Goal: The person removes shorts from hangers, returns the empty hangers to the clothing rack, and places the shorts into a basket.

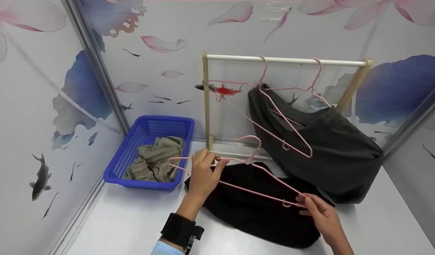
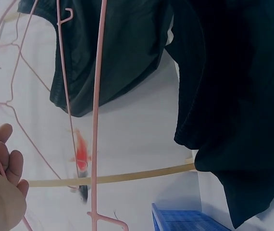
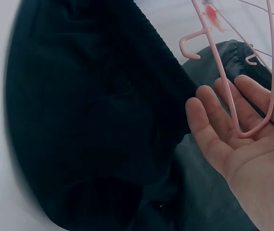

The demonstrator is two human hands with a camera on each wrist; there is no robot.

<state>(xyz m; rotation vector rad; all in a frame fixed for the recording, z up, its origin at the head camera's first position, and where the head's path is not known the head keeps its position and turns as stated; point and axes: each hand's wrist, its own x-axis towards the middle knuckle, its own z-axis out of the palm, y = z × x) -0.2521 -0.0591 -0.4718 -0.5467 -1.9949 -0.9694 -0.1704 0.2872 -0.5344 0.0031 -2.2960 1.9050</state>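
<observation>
Both hands hold a pink hanger [image 1: 250, 161] in front of the rack, its hook pointing up. My left hand [image 1: 205, 173] grips one shoulder of it, fingers curled over the wire. At the other end my right hand [image 1: 322, 214] holds the rounded corner between thumb and fingers; the right wrist view shows that corner lying across the fingers [image 3: 218, 139]. Under the hanger a black garment [image 1: 263, 219] with a gathered edge lies on the white table. Behind it, a dark grey garment [image 1: 330, 152] with an elastic waistband hangs from hangers on the rack.
A white rail [image 1: 235, 57] on wooden posts carries two pink hangers, one with its lower left corner out in front of the grey garment. To the left stands a blue basket [image 1: 114, 173] with a crumpled khaki garment [image 1: 160, 156] inside. Printed wall panels [image 1: 167, 78] enclose the table.
</observation>
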